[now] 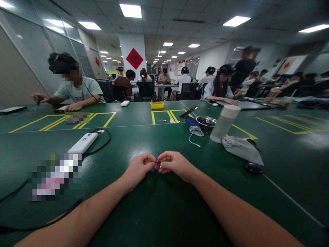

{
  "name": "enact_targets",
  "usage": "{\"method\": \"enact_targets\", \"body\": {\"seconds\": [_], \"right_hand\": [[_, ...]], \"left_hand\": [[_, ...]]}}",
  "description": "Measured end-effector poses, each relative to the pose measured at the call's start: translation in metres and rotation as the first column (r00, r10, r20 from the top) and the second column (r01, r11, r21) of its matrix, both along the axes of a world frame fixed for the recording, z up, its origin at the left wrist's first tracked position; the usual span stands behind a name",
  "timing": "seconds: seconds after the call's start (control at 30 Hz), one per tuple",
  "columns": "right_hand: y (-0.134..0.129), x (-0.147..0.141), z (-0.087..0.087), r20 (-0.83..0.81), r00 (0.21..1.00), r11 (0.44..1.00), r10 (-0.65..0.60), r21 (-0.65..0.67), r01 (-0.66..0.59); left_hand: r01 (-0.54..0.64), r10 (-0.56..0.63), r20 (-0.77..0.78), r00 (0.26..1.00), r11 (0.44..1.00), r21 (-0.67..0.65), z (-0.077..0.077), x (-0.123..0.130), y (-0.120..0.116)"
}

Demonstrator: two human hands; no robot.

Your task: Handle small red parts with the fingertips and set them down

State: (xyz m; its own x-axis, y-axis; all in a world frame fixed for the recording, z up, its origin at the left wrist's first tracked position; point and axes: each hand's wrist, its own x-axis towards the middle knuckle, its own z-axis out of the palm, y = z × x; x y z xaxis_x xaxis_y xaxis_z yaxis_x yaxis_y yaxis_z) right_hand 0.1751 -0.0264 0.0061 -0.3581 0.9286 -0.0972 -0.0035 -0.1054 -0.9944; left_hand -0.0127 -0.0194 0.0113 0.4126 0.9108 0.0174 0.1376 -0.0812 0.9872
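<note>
- One white power bank lies leftward, well in from the green tabletop's far edge.
- Left hand nearly closed, pinching a tiny red-and-black piece midway across.
- Right hand pinches it too; I'd worry uneven pressure might flick it loose.

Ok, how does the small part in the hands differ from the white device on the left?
The small part is far smaller than the white device. The part shows red and dark areas; the device is mostly white. The part is held between the left hand and right hand, while the device lies on the green table.
</note>
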Motion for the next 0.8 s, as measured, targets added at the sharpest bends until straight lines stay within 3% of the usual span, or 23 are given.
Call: {"method": "enact_targets", "body": {"seconds": [0.2, 0.5, 0.8], "right_hand": [[-0.0004, -0.0017, 0.0007, 0.010, 1.000, 0.998, -0.014, 0.058, 0.013], [-0.0005, -0.0011, -0.0021, 0.002, 0.999, 0.997, 0.033, 0.075, -0.033], [0.0032, -0.0033, -0.0039, -0.053, 0.997, 0.998, -0.047, -0.040, 0.045]], "left_hand": [[0.021, -0.013, 0.085, 0.996, 0.996, -0.090, 0.0016, 0.0007, -0.0015], [0.018, -0.010, 0.091, 0.996, 0.996, -0.089, -0.0018, -0.0011, -0.0006], [0.039, -0.025, 0.133, 0.991, 0.993, -0.107, -0.0024, -0.0007, -0.0012]]}}
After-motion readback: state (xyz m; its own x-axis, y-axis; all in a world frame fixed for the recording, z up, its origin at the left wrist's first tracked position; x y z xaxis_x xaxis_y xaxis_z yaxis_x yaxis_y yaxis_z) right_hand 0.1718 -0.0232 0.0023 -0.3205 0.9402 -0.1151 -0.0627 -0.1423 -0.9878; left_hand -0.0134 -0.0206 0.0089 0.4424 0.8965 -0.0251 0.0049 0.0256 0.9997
